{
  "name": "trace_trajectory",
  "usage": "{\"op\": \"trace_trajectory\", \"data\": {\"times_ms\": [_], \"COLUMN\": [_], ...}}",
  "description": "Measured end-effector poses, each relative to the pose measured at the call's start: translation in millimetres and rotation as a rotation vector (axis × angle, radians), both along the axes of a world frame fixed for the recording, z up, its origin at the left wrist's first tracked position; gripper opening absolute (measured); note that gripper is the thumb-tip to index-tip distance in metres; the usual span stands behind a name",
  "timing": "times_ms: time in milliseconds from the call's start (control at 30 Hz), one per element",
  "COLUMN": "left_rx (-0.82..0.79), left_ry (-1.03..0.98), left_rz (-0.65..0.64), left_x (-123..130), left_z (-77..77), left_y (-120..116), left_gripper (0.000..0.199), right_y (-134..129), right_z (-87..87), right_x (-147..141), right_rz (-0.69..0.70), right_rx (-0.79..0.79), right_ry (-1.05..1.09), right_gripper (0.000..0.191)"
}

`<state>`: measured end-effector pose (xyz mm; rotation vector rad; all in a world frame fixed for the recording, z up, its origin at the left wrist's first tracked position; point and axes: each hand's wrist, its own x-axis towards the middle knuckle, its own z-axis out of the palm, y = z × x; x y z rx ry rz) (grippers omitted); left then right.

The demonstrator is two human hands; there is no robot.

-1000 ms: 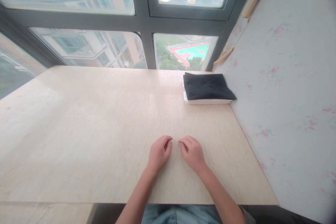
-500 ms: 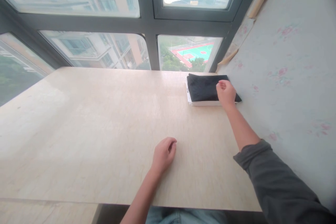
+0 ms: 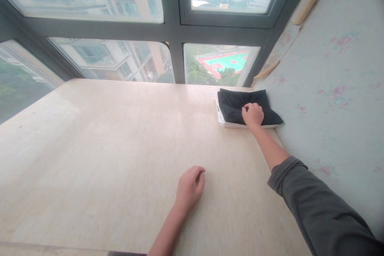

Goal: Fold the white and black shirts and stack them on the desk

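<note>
A folded black cloth [image 3: 232, 100] lies on a stack of white sheets or folded white pieces [image 3: 221, 120] at the far right of the surface. Its right corner hangs past the stack toward the wall. My right hand [image 3: 253, 115] is on the cloth's near middle, fingers closed in a pinch on the fabric, which wrinkles around them. My left hand [image 3: 190, 187] rests on the pale surface nearer to me, fingers curled in and thumb against them. Nothing shows in it.
The pale, stone-like surface [image 3: 114, 148] stretches left and forward to the window frame [image 3: 177, 36]. A wall with flowered paper [image 3: 336, 72] borders it on the right, its paper peeling near the window. The surface's front edge [image 3: 60, 245] shows at the lower left.
My right hand has moved left and toward me over the black cloth and now pinches it. The cloth is more wrinkled. The view has shifted slightly; my left hand keeps its pose.
</note>
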<state>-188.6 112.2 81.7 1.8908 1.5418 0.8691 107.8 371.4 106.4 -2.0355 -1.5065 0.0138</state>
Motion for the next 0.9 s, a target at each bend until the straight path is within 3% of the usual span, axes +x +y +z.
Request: {"op": "trace_trajectory", "data": {"times_ms": [267,433,567,800,900], "left_rx": [-0.018,-0.014,-0.004,0.031,0.054], "left_ry": [0.001,-0.006,-0.026,-0.100,-0.173], "left_rz": [0.015,0.007,0.006,0.028,0.067], "left_x": [0.5,-0.7,-0.4,-0.8,0.7], "left_z": [-0.5,-0.6,-0.1,0.7,4.9], "left_y": [1.8,3.5,2.8,2.3,-3.0], "left_gripper": [0.017,0.017,0.018,0.017,0.023], "right_y": [2.8,-4.6,-25.5,-102.7,-129.8], "right_z": [7.7,37.0,83.6,209.2,244.9], "right_x": [13.9,21.4,14.8,-33.4,-55.1], "right_rz": [-0.105,-0.127,0.042,0.419,0.474], "right_rx": [0.134,0.247,0.432,0.781,0.899], "right_ry": [0.296,0.376,0.383,0.298,0.229], "right_gripper": [0.032,0.035,0.029,0.023,0.021]}}
